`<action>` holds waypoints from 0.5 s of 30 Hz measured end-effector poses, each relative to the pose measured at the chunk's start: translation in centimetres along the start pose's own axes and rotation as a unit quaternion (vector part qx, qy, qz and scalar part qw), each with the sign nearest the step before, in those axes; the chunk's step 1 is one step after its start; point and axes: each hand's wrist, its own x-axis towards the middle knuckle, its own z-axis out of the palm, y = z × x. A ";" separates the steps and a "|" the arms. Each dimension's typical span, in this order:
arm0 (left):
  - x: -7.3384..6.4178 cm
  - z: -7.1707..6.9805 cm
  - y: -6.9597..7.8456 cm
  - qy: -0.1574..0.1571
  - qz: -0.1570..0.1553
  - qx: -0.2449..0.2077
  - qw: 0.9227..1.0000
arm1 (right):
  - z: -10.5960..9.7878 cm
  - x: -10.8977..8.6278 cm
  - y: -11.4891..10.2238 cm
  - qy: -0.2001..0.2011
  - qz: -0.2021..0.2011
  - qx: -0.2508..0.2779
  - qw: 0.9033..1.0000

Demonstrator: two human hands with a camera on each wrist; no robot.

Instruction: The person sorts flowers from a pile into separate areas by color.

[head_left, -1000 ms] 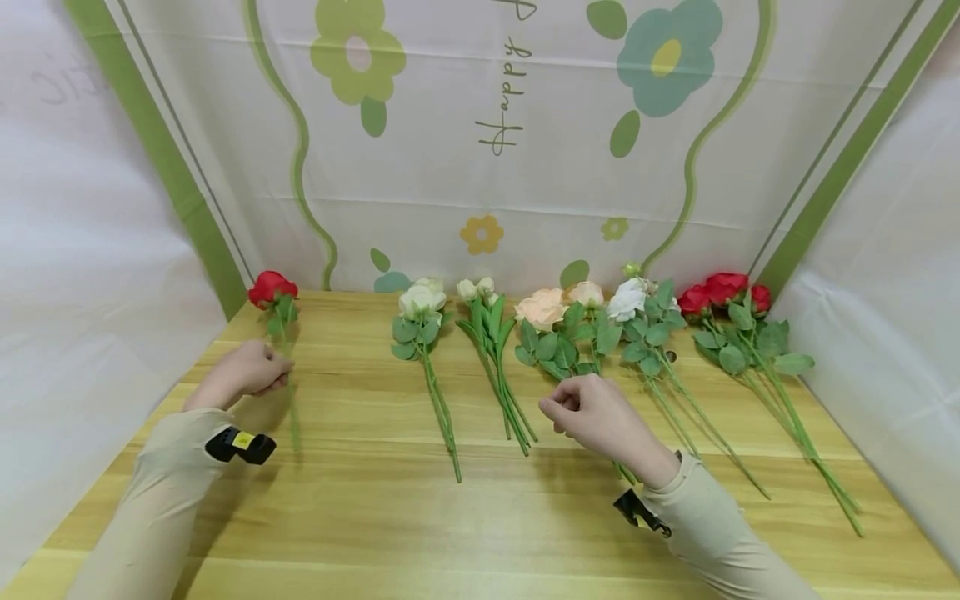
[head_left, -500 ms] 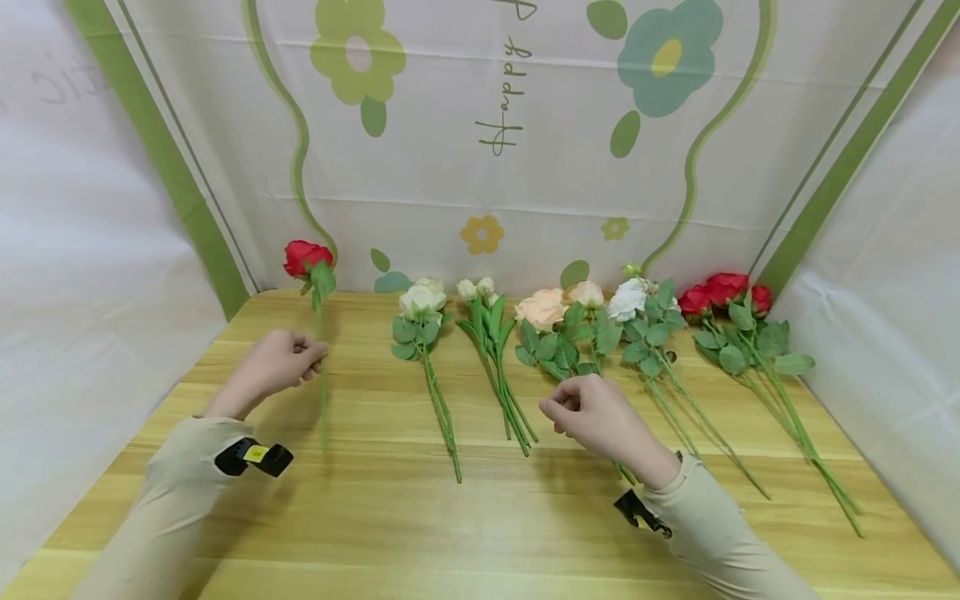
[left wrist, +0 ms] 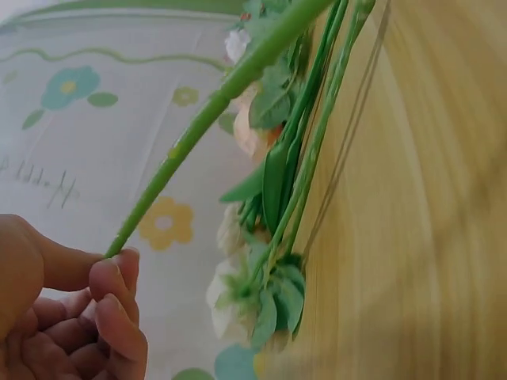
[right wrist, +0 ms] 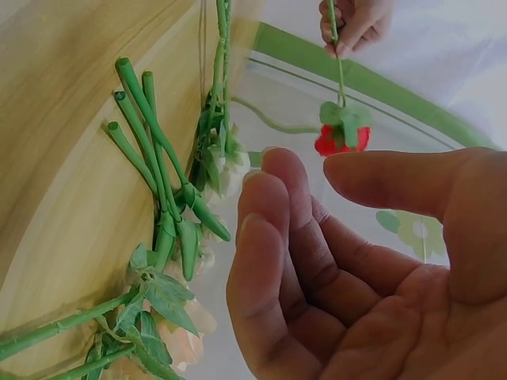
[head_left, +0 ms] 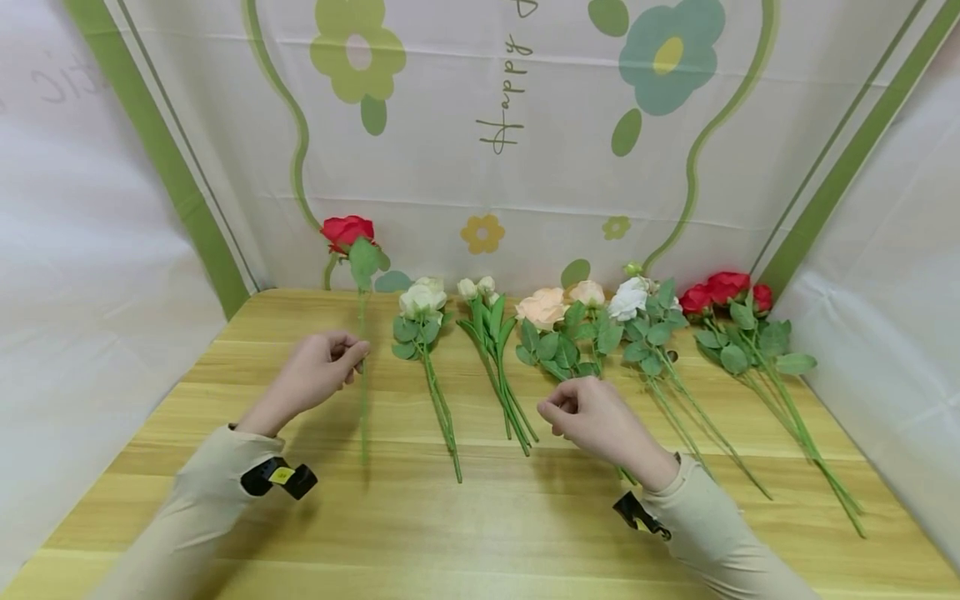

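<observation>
My left hand (head_left: 317, 375) pinches a single red rose (head_left: 347, 232) by the middle of its stem between thumb and fingers. The rose stands upright over the table, bloom up, left of the other flowers. In the left wrist view its green stem (left wrist: 186, 142) rises out of the pinch. My right hand (head_left: 606, 421) hovers in front of the peach roses (head_left: 543, 308), partly covering their stems. Loosely curled fingers (right wrist: 261, 214) and a thumb with a gap between them show in the right wrist view, holding nothing.
On the wooden table (head_left: 450, 533) lie white roses (head_left: 423, 300), white tulips (head_left: 491, 333), a larger white-flowered spray (head_left: 630, 300) and several red roses (head_left: 726, 290) at the right. A printed curtain (head_left: 435, 158) hangs behind the table, with white cloth at both sides.
My left hand has carried the red rose up and to the right from the table's far left. The right hand has stayed in place.
</observation>
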 end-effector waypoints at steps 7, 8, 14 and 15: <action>-0.8 1.6 2.2 0.003 0.057 -0.036 0.998 | 0.3 -0.1 -0.2 -0.013 -0.003 0.016 1.000; -1.0 1.7 2.5 0.004 0.062 -0.039 0.997 | 0.4 -0.1 -0.2 -0.014 -0.004 0.016 1.000; -1.6 3.0 4.0 0.012 0.109 -0.051 0.993 | 1.0 -0.1 -0.3 -0.032 -0.029 0.029 0.999; -1.7 3.2 4.2 0.015 0.115 -0.053 0.992 | 1.1 -0.1 -0.4 -0.035 -0.034 0.033 0.998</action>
